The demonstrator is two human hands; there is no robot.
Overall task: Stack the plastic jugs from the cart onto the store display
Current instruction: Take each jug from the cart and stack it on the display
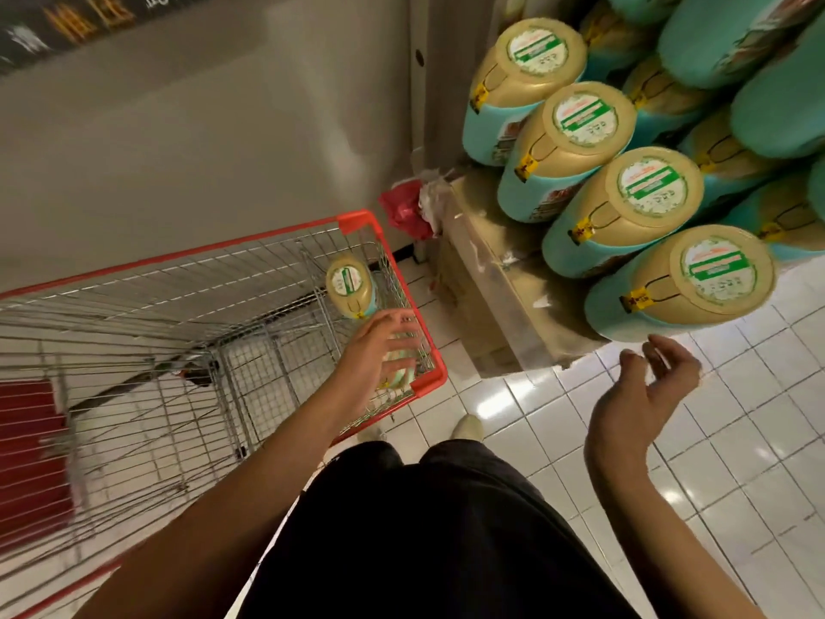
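Note:
A wire shopping cart (393, 279) with a red rim stands at the left. One teal jug with a tan cap (350, 285) stands in its far right corner. A second pale jug (399, 373) shows partly under my left hand (379, 350), which reaches into the cart with fingers spread just above it, holding nothing. On the right, a row of teal jugs with tan caps (634, 207) is stacked on cardboard boxes (491, 279), with more jugs lying above. My right hand (647, 386) hovers below the nearest jug (687, 283), fingers loosely curled and empty.
White tiled floor (736, 440) spreads to the right. A red plastic bag (406, 207) is wedged between the cart and the boxes by a grey wall (223, 149). My legs in dark trousers (424, 529) stand between cart and display.

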